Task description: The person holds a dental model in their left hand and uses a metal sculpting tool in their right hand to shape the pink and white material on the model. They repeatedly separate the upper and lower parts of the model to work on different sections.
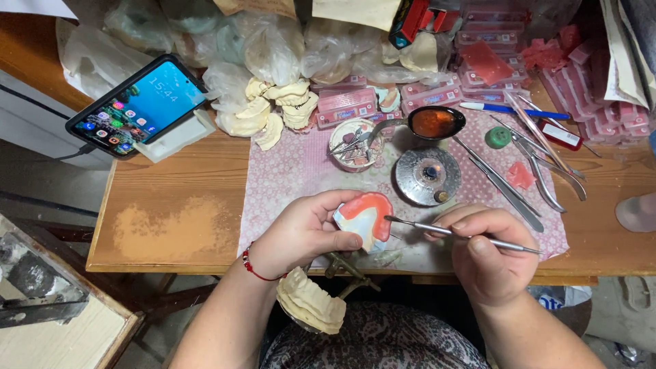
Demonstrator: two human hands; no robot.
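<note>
Head view: left hand (304,232) curled around a dental model with pink wax rim (365,219), thumb pressed on its lower face, held just above the near table edge (171,265). Right hand (482,249) pinches a thin metal wax instrument (458,236), tip touching the model's right side. Just beyond the right hand: round metal burner (428,175) and a spoon (430,123) of amber melt. Right of it, tweezers and probes (540,164) crowd the patterned mat (287,178). Bare wood lies left of the left hand. Plaster cast (311,304) sits below the left wrist.
</note>
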